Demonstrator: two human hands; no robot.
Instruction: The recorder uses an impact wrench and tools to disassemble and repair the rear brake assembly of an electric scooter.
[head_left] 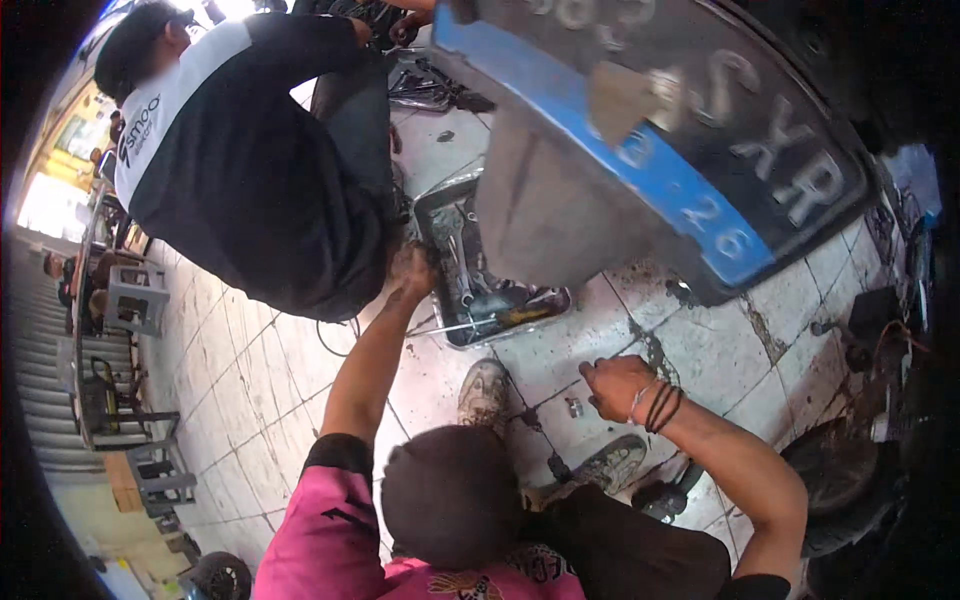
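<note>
My left hand [415,268] reaches to the left rim of a dark metal tool tray [480,341] on the floor; its fingers are too dim to make out. Inside the tray lie a wrench [459,262] and several other hand tools. A long thin metal rod [450,328] crosses the tray's near left rim. My right hand [618,386], with dark bands at the wrist, is low over the tiles with its fingers curled; whatever they hold, if anything, is hidden. Just left of it, a small shiny metal part [573,407] sits on the floor.
A motorcycle's licence plate [690,130] and grey mudguard [560,200] overhang the tray. At left, a person in a black and white shirt [270,170] crouches close by. A wheel [835,480] is at right. Grey stools [138,298] stand far left.
</note>
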